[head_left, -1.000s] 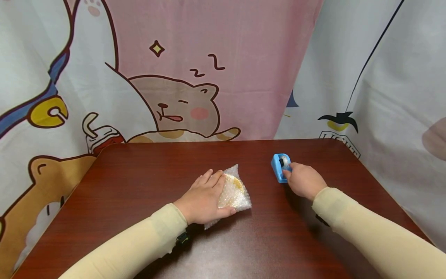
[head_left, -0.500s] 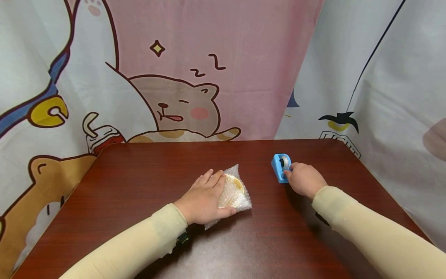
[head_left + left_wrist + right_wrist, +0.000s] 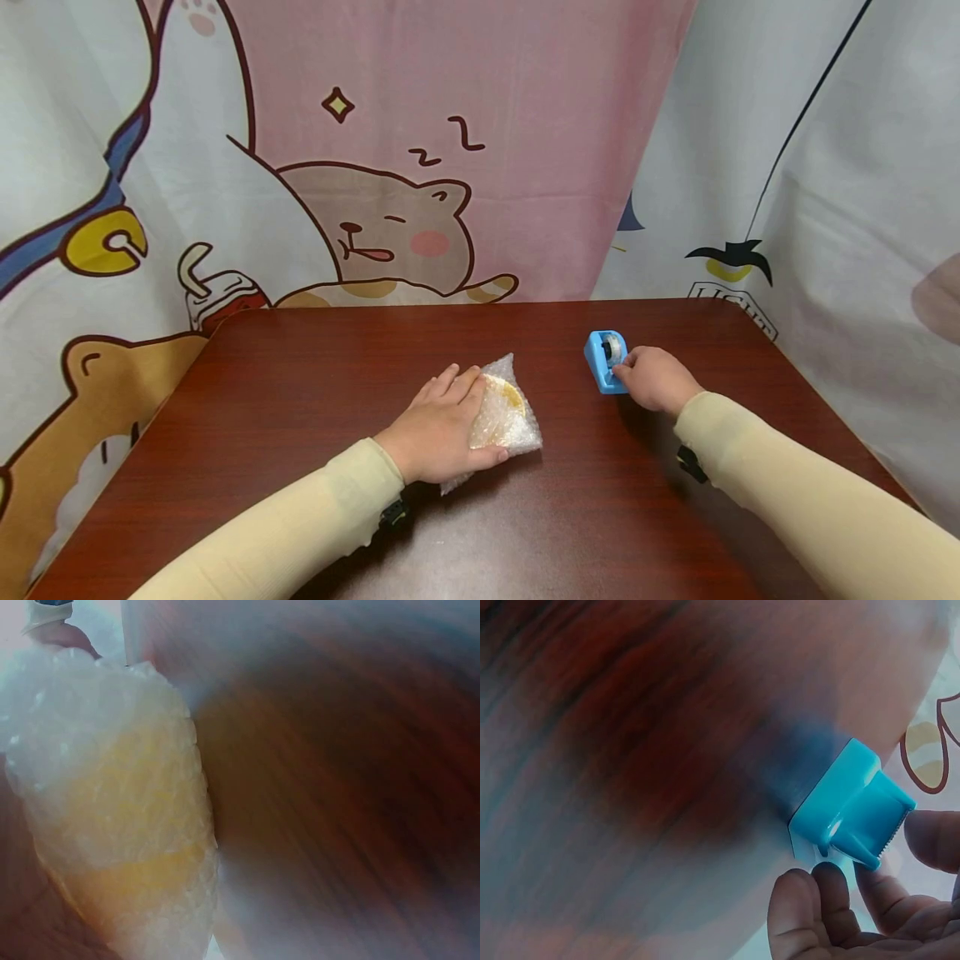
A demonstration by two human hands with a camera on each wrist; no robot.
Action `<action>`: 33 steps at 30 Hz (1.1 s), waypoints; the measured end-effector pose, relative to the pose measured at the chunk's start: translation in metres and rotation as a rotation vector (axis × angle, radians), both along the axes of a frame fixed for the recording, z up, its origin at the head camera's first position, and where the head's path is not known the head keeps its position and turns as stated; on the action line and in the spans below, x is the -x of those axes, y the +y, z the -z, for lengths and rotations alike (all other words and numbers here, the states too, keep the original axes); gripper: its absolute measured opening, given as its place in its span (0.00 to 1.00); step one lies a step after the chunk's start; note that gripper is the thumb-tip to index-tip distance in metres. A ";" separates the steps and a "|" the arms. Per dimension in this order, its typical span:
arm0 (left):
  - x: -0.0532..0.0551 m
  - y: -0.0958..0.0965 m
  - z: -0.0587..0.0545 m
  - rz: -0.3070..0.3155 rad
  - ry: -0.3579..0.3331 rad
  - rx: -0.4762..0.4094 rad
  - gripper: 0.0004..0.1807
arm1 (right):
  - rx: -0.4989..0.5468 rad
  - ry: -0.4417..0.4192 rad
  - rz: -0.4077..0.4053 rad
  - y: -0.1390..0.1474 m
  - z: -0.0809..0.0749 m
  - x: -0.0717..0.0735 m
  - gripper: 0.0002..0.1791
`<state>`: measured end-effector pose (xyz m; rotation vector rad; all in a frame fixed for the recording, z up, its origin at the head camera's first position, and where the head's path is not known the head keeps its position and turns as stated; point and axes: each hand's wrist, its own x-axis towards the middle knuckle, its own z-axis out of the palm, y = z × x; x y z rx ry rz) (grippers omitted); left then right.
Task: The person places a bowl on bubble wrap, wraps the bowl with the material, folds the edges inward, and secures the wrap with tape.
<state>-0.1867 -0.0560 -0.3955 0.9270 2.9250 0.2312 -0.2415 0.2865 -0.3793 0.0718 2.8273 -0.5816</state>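
My left hand (image 3: 438, 433) lies flat with spread fingers on a bubble-wrapped packet (image 3: 507, 412) on the table. A yellow, rounded thing shows through the clear bubble wrap (image 3: 135, 795), and the hand covers the packet's left part. To the right, a small blue tape dispenser (image 3: 602, 367) stands on the table with a roll of clear tape (image 3: 612, 347) in it. My right hand (image 3: 660, 379) pinches at its near end. In the right wrist view, thumb and forefinger lie on either side of the dispenser's serrated cutter (image 3: 896, 836); the other fingers curl below. I cannot tell whether tape is between the fingertips.
The dark reddish-brown wooden table (image 3: 337, 350) has its far edge just beyond the dispenser. Behind it hangs a curtain (image 3: 555, 167) printed with cartoon animals. A dark band with a small device (image 3: 692, 464) sits at the right wrist.
My right hand has shifted slightly up, its wrist turning and its fingertips closing in at the dispenser's cutter end. Left hand, packet and dispenser stay in place.
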 end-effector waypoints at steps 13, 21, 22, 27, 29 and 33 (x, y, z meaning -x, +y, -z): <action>0.000 0.000 0.001 -0.001 0.011 0.004 0.59 | 0.138 -0.052 0.074 0.004 -0.003 0.001 0.29; -0.001 0.001 0.000 0.001 0.009 0.003 0.59 | 0.182 -0.066 0.100 0.004 -0.002 0.001 0.28; -0.001 0.001 0.000 0.001 0.008 0.003 0.59 | 0.185 -0.067 0.102 0.005 -0.002 0.001 0.28; -0.001 0.000 -0.001 -0.001 0.004 0.004 0.59 | 0.202 -0.063 0.110 0.005 -0.002 0.001 0.27; -0.001 0.000 0.000 0.000 0.003 0.000 0.58 | 0.204 -0.060 0.107 0.006 -0.002 0.000 0.27; -0.001 0.000 0.000 0.001 0.004 -0.003 0.58 | 0.216 -0.061 0.107 0.004 -0.004 -0.001 0.27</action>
